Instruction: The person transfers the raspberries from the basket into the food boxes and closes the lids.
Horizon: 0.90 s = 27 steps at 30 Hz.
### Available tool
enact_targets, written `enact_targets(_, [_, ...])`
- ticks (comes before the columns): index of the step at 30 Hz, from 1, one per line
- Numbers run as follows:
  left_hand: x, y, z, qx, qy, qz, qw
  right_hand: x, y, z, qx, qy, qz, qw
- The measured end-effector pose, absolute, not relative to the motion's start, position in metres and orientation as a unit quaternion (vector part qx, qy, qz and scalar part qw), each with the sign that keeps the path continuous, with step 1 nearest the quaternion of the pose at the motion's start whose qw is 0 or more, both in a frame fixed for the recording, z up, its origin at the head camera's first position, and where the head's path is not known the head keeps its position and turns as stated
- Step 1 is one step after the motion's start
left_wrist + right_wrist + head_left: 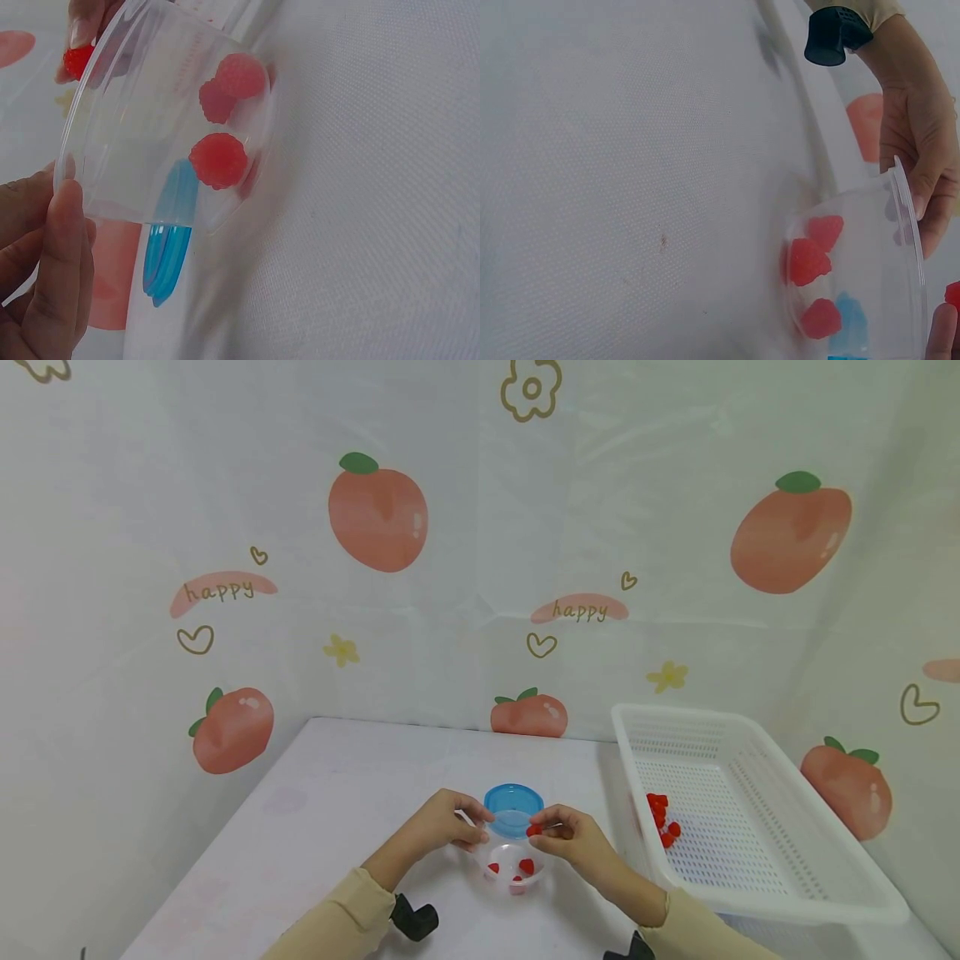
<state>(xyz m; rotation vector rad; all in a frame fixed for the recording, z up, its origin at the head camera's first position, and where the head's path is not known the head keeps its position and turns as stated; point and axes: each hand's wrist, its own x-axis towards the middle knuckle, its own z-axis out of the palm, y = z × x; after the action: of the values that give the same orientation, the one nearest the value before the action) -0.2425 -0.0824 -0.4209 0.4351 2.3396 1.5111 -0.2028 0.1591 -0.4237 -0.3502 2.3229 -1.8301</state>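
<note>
A clear plastic tub (142, 142) stands on the table with several red raspberries (217, 160) at its bottom. My left hand (446, 818) pinches the tub's rim on its left side. Over the tub's right edge, my right hand (573, 837) holds another red raspberry (534, 830) between thumb and fingers. A round blue lid (513, 797) lies just behind the tub. Its lower part shows through the clear plastic in the left wrist view.
To the right is a white perforated basket (817, 912), with several more red raspberries (659, 812) against its left side. A white cloth (352, 768) covers the table. Behind hangs a fruit-printed curtain (465, 527).
</note>
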Motion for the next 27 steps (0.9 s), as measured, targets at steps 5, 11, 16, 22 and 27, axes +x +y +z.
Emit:
enact_targets(5, [-0.2425,-0.0821,-0.4218,0.15,0.818,0.532,0.161,-0.2026,0.1587,-0.4226,-0.115,0.779,-0.611,0.085])
enact_targets(11, [-0.242,-0.082,-0.4214,0.148,0.816,0.535,0.162,-0.2015,0.1581,-0.421,-0.111,0.782,-0.607,0.084])
enact_targets(16, [-0.242,-0.0824,-0.4211,0.151,0.814,0.537,0.162,-0.2007,0.1585,-0.4213,-0.116,0.782,-0.607,0.082])
enact_targets(22, [-0.2416,-0.0818,-0.4209,0.145,0.817,0.534,0.162,-0.2009,0.1587,-0.4221,-0.124,0.777,-0.612,0.082])
enact_targets(27, [-0.2418,-0.0818,-0.4212,0.146,0.817,0.534,0.162,-0.202,0.1591,-0.424,-0.123,0.776,-0.613,0.083])
